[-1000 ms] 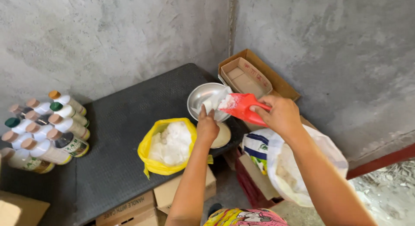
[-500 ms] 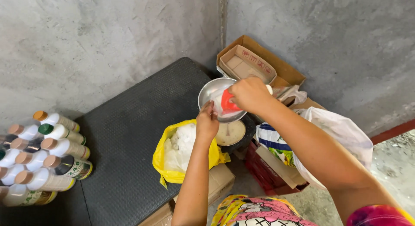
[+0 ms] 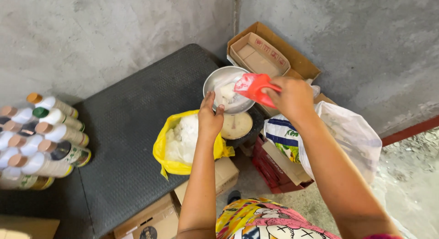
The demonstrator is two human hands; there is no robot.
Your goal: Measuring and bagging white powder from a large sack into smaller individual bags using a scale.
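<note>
Two hands: both over the metal bowl (image 3: 228, 90) on the dial scale (image 3: 238, 125).
Right hand (image 3: 292, 98): grip closed around the handle of the red scoop (image 3: 251, 87), scoop mouth tipped over the bowl.
Left hand (image 3: 209, 116): fingers at the bowl's near rim, pinching the clear bag (image 3: 226, 93) that sits in it; exact pinch hard to tell.
Bag contents: white powder, partly filled.
Yellow bag (image 3: 180, 140): open, white powder inside, on the black bench (image 3: 128, 129), just beside the scale.
Bottles (image 3: 41, 138): stacked at the bench's left end, well apart.
Risk: scoop mouth looks wider than the bag opening, so powder could spill into the bowl.
Risk: scale sits at the bench edge; a push on the rim could tip it.
</note>
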